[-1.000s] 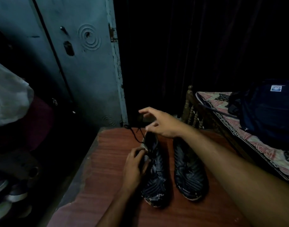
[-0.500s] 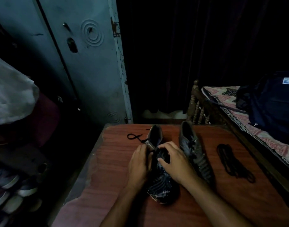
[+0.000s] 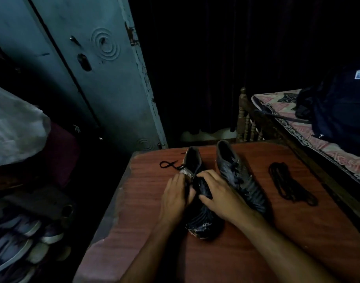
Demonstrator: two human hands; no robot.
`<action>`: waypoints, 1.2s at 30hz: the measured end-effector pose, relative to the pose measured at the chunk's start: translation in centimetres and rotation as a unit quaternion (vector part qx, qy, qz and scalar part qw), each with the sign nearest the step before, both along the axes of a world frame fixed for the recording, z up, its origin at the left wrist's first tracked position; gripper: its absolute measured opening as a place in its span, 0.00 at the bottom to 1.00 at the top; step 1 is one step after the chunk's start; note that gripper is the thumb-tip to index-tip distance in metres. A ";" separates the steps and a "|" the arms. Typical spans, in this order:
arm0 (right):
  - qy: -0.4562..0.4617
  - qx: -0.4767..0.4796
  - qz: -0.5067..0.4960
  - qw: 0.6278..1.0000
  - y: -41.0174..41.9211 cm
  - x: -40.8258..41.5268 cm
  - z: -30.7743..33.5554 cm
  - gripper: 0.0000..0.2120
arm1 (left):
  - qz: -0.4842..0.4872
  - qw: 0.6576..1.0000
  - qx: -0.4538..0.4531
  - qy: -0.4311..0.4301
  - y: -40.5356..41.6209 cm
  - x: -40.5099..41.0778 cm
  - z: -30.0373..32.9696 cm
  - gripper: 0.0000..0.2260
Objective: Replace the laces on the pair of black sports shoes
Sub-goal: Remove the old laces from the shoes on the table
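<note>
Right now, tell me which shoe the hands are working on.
The left shoe, nearer the table's left edge: both hands, left hand and right hand, rest on it. The right shoe lies untouched beside it.

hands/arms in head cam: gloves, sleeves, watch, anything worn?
Nothing worn that shows. Left hand and right hand are bare, no gloves, no rings or watch visible. Both forearms are bare up to the frame edge, no sleeve in view. Dim light limits detail.

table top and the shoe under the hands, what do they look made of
Table: reddish-brown wood or wood-look laminate, going by grain streaks; worn pale along its left edge. Shoe: probably smooth synthetic, dark with a faint sheen and pale line pattern; too dim to be sure.
</note>
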State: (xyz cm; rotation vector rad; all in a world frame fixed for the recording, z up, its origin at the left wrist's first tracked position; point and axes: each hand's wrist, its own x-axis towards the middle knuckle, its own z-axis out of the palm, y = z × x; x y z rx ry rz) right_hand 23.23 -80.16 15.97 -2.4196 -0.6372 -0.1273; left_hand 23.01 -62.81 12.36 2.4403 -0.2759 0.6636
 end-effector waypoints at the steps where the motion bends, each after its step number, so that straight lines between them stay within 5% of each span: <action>1: -0.005 -0.003 0.005 1.000 0.1 0.0 0.1 0.27 | -0.004 1.000 0.001 0.001 -0.1 -0.1 0.1 0.10; 4: -0.032 -0.021 -0.006 0.999 1.0 -0.3 0.2 0.27 | -0.021 0.999 0.028 0.000 0.0 -0.6 0.4 0.07; 9: -0.009 0.071 -0.052 0.996 2.3 -0.5 0.1 0.15 | -0.022 1.000 0.018 -0.009 -0.3 -0.8 1.2 0.03; 13: -0.015 0.122 -0.067 0.990 2.9 -0.5 -1.0 0.11 | 0.020 0.999 -0.045 0.003 -0.4 -1.0 0.8 0.09; 18: -0.027 0.180 -0.059 0.982 3.8 0.4 -2.2 0.13 | -0.006 0.985 -0.174 0.007 0.6 -0.6 0.8 0.14; 36: -0.011 0.248 -0.049 0.968 3.4 1.2 -4.0 0.13 | -0.085 0.976 -0.196 -0.036 1.6 -0.9 0.9 0.02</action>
